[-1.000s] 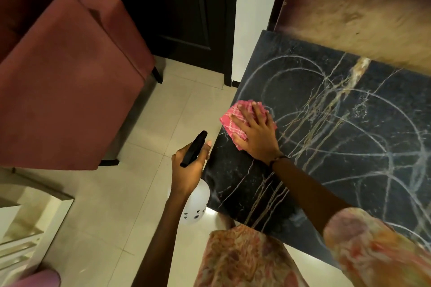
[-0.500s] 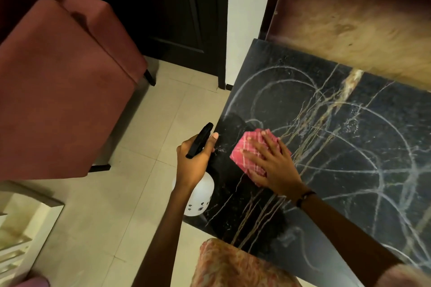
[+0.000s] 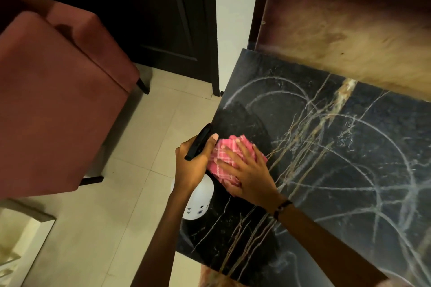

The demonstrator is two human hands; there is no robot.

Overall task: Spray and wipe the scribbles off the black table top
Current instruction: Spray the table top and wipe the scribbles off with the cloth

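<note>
Counts at the table's edge

Two hands, one pink cloth (image 3: 229,162), one spray bottle (image 3: 198,200), one black table top (image 3: 326,170) (scribbled with many overlapping lines, too tangled to count), one red armchair (image 3: 53,100), one dark door (image 3: 140,11).

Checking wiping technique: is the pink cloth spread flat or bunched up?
Bunched up. The pink cloth sits as a crumpled wad with folds under the right hand, pressed on the black table top.

Pink checked cloth (image 3: 229,161), black gold-veined table top (image 3: 349,147), white scribbles (image 3: 275,86)
</note>
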